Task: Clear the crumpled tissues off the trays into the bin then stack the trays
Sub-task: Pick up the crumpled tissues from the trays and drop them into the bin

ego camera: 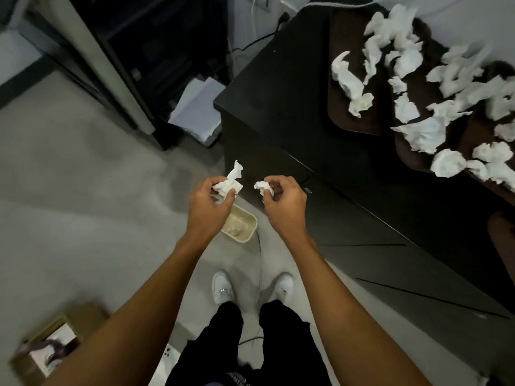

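My left hand (207, 203) grips a crumpled white tissue (230, 183) above the cream bin (245, 234) on the floor. My right hand (281, 201) pinches a smaller crumpled tissue (263, 188) just right of the bin's far end. The bin is partly hidden by my left hand and holds some pale tissues. Up on the black cabinet (278, 93) at the right lie dark brown trays (354, 118), side by side and overlapping. Several crumpled white tissues (423, 132) are strewn over them.
A stack of white paper (196, 110) lies on the floor by a dark shelf unit (156, 37) at the back. A cardboard box (47, 344) sits at the lower left. A cable (259, 252) runs along the floor near my white shoes (223, 288).
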Demonstrator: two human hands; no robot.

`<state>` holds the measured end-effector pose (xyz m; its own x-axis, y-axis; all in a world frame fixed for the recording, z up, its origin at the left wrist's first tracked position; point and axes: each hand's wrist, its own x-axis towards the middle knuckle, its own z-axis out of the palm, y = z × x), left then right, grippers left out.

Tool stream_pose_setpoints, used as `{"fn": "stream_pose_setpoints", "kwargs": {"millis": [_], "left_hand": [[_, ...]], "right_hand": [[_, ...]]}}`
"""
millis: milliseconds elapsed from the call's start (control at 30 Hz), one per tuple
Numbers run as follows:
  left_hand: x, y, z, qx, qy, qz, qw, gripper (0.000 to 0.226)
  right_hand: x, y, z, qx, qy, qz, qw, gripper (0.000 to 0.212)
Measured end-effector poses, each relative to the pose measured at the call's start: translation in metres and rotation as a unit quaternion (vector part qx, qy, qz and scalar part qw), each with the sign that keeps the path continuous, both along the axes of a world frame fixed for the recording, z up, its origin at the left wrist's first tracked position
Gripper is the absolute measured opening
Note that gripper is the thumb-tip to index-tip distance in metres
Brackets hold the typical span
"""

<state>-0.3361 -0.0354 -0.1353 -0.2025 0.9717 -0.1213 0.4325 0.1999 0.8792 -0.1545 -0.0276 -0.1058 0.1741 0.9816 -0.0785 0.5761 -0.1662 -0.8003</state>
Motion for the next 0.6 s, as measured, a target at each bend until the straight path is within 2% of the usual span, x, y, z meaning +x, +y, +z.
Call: {"fn": "stream_pose_setpoints", "kwargs": {"millis": [300,600], "left_hand": [[-0.02,-0.012,-0.059,-0.069,-0.013,0.067,0.995,0.029],[-0.007,-0.006,-0.177,-0.119,0.004,0.088,0.989,0.045]], "right_hand": [[-0.021,0.017,-0.071,-0.071,-0.001,0.047,0.996,0.02],[-0.016,0.026,-0.198,-0.138,0.016,0.082,0.987,0.016]]}}
